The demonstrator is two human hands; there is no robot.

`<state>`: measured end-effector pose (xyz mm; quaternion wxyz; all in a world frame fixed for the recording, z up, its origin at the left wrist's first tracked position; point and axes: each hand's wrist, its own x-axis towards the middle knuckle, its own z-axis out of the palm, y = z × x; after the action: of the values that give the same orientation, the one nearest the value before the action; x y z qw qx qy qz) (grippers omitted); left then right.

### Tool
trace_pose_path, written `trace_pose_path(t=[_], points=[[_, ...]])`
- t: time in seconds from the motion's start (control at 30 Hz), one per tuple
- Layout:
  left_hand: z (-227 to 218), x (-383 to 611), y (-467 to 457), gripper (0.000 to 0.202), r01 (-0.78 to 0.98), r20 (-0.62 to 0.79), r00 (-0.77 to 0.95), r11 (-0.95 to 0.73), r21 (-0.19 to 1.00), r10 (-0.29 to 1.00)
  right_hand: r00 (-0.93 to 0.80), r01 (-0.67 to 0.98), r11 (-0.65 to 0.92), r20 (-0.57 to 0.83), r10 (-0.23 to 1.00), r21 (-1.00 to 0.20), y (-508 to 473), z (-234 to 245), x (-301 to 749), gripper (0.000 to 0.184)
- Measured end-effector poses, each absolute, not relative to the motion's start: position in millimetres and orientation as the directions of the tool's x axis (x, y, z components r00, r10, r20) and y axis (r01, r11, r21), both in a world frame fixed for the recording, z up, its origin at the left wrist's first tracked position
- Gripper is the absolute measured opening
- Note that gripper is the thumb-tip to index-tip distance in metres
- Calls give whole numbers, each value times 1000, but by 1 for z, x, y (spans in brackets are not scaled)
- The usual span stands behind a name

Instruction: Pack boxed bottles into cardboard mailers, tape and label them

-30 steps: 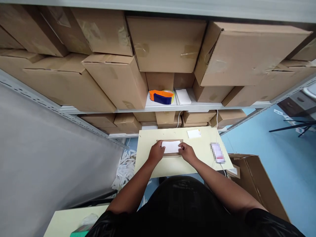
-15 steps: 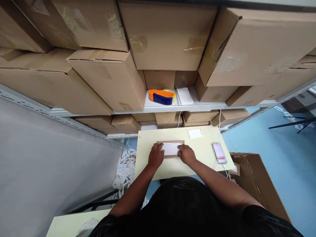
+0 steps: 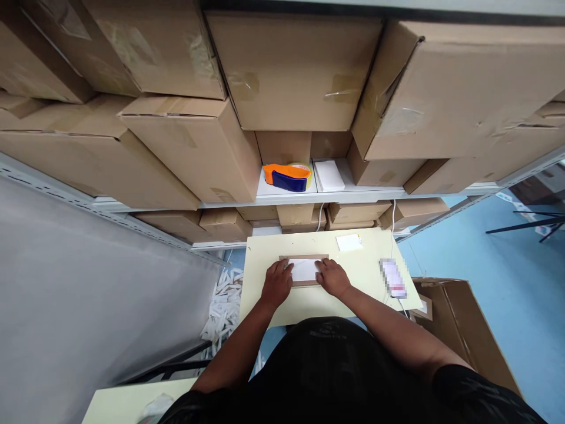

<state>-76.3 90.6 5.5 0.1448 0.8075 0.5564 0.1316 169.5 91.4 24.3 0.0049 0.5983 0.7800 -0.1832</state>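
On the pale yellow table (image 3: 260, 253) lies a flat brown cardboard piece (image 3: 304, 283), seemingly a thin box or mailer, with a white paper label (image 3: 304, 271) over most of it. My left hand (image 3: 278, 284) grips the left end of the label, fingers bent and thumb on its edge. At the right end, my right hand (image 3: 332, 277) has its thumb and fingers closed on the label in the same way. The cardboard's two short ends are partly hidden under the hands. Whether the label is stuck down cannot be made out.
Behind the label lies a small white card (image 3: 349, 242). A blurred-out phone (image 3: 392, 278) with a cable rests at the right. Above, a shelf holds an orange and blue tape dispenser (image 3: 286, 178), a white stack (image 3: 329, 175) and cartons. An open carton (image 3: 477, 330) stands right of the table.
Both hands stay at the ends of the label, with only slight shifts of the fingers. The whole view has moved slightly; the label and cardboard keep their place on the table.
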Motion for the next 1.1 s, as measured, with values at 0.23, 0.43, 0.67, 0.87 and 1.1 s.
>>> trace_pose_path(t=[0.23, 0.43, 0.67, 0.87, 1.1], points=[[7, -74, 87, 45, 836, 73, 418, -415, 359, 906, -341, 921, 278, -218, 914, -273, 84, 24, 179, 47], [1, -80, 81, 46, 807, 106, 364, -370, 460, 925, -255, 887, 148, -197, 947, -438, 78, 15, 186, 51], [-14, -96, 74, 66, 546, -204, 3, 170, 820, 979, 131, 563, -456, -471, 872, -689, 68, -13, 206, 63], [-8, -89, 80, 59, 422, -372, 15, 331, 844, 928, 34, 330, -546, -568, 822, -770, 69, -21, 200, 60], [20, -82, 78, 44, 444, -359, 30, 309, 841, 933, 46, 301, -563, -578, 815, -769, 66, -2, 194, 45]])
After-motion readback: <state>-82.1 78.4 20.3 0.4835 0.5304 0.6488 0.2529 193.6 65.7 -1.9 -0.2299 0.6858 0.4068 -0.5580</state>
